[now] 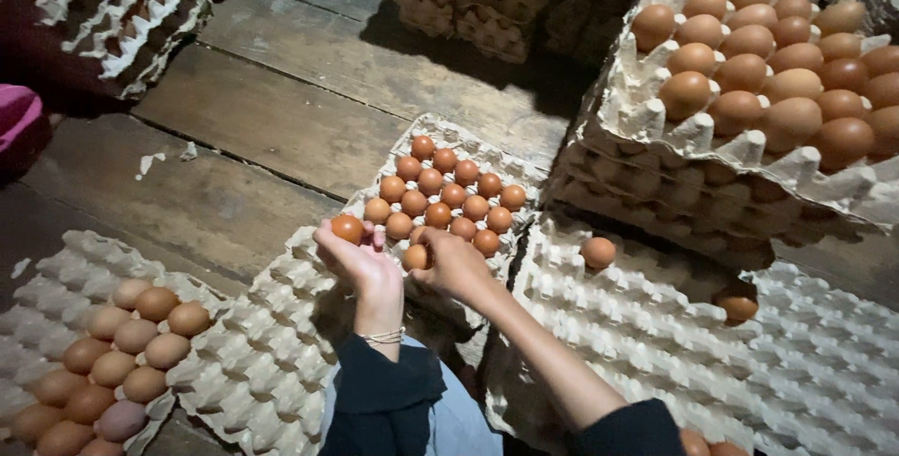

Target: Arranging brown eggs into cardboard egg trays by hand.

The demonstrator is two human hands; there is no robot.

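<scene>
An egg [347, 228] in each hand

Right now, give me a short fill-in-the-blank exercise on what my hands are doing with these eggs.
1. The left hand holds one brown ____ at its fingertips.
2. The right hand holds its egg at the near edge of the part-filled ____ ahead.
3. The floor under the trays is made of ____ planks.
4. A tall stack of filled trays stands to the person's ____.

Missing words: egg; tray; wooden; right
</scene>
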